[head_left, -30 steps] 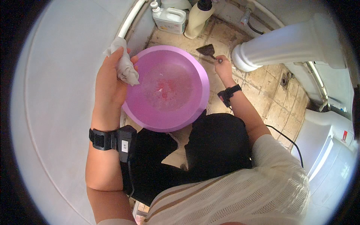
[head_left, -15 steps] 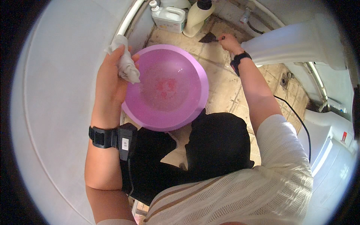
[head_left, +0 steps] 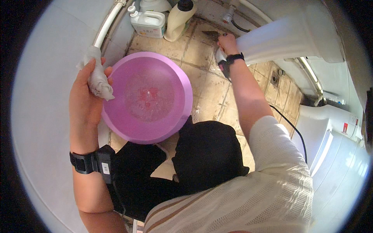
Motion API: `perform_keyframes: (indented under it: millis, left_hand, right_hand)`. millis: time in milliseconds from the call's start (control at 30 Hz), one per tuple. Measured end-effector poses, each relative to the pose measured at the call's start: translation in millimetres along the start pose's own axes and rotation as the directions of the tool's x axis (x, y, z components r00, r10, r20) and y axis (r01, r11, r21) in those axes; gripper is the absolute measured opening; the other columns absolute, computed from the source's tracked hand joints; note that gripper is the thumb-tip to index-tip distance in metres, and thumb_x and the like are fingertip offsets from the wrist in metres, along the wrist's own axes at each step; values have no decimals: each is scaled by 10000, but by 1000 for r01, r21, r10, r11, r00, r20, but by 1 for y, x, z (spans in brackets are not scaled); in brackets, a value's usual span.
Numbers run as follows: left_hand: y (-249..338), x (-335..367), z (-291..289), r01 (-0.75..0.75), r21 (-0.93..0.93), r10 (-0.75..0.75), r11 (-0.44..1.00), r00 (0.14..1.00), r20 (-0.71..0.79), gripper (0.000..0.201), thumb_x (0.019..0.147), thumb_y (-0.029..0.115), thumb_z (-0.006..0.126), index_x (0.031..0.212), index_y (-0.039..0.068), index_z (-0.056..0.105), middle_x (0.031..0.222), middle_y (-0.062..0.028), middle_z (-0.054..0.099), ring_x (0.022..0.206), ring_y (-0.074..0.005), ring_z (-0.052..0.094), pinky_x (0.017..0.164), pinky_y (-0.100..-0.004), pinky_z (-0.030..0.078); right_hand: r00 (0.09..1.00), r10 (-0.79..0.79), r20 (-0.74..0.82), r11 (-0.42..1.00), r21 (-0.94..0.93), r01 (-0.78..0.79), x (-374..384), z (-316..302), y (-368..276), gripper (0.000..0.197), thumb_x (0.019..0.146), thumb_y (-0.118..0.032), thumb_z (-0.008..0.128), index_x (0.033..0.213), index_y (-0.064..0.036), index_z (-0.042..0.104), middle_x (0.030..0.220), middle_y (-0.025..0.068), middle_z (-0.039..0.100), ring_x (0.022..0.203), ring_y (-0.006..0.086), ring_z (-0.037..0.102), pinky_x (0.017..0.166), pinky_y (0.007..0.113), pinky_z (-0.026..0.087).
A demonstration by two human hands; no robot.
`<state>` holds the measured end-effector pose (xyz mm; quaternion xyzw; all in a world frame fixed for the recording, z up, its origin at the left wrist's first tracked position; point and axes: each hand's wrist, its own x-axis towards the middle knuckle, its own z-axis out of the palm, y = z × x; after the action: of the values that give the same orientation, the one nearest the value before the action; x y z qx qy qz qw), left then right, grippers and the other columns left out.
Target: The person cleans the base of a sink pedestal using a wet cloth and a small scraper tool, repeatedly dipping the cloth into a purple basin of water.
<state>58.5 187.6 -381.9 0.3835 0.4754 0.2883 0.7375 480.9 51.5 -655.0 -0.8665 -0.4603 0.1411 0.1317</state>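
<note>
My left hand (head_left: 86,93) is closed around a crumpled grey-white cloth (head_left: 99,79), held up by the left wall over the rim of a pink-purple basin (head_left: 182,112). Shallow water seems to lie in the basin, above a red print on its bottom. Farther off to the right, my right hand (head_left: 228,43) grips a scraper (head_left: 210,35), its dark blade pointing left at floor level. The hand hides most of the handle. Close by this hand is the base of a white pedestal-like fixture (head_left: 283,35).
A white pump jug (head_left: 148,25) and a cream bottle with a black cap (head_left: 179,23) stand at the far wall. Stained beige tiles (head_left: 210,83) cover the floor. On the right are a floor drain (head_left: 274,79), a black cable (head_left: 291,126) and a pipe (head_left: 311,75).
My right hand has carried the scraper rightward along the floor, away from the cream bottle. The whole view has shifted, so the basin and jugs appear farther left. My left hand keeps the cloth.
</note>
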Motion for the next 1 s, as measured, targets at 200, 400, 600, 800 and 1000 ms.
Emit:
perform_keyframes:
  millis: [200,400,600,800,1000]
  left_hand:
    - [3,2,-8,-5,13,6,1000,1000,-1,421,853,200,519,1156,-55,380,1015,-118,517,795,-157,557,614,-257,487]
    - [-4,8,2,19,-3,-19,1000,1000,14,423,849,191,531,1159,-54,381,1017,-122,517,809,-173,558,615,-264,492]
    - [6,-5,11,-33,-29,34,999,999,40,413,848,190,531,1153,-48,387,1003,-116,521,808,-176,559,604,-264,491]
    - [10,-5,-8,20,-59,-16,998,997,75,395,851,182,523,1149,-44,394,1008,-123,534,782,-165,562,610,-257,489]
    - [12,-5,-8,-41,-6,41,999,999,-32,388,853,188,523,1143,-44,409,1006,-121,538,788,-155,563,635,-250,489]
  right_hand:
    - [885,465,-39,882,106,-459,34,30,-4,126,686,-118,586,731,-27,662,841,193,628,783,310,618,684,387,493]
    - [793,608,-37,709,475,-521,-63,26,-36,230,682,-124,560,862,13,604,895,206,606,810,296,600,655,407,476]
    - [799,564,209,628,519,-579,-133,5,-87,160,770,-134,472,869,-26,537,520,92,512,330,186,435,297,320,335]
    - [768,633,101,546,645,-535,-97,-2,-67,226,785,-165,475,886,24,546,596,191,571,408,297,531,390,376,422]
    - [963,267,-46,961,84,-262,-44,9,-46,145,712,-87,487,754,17,580,626,196,583,509,316,576,462,403,440]
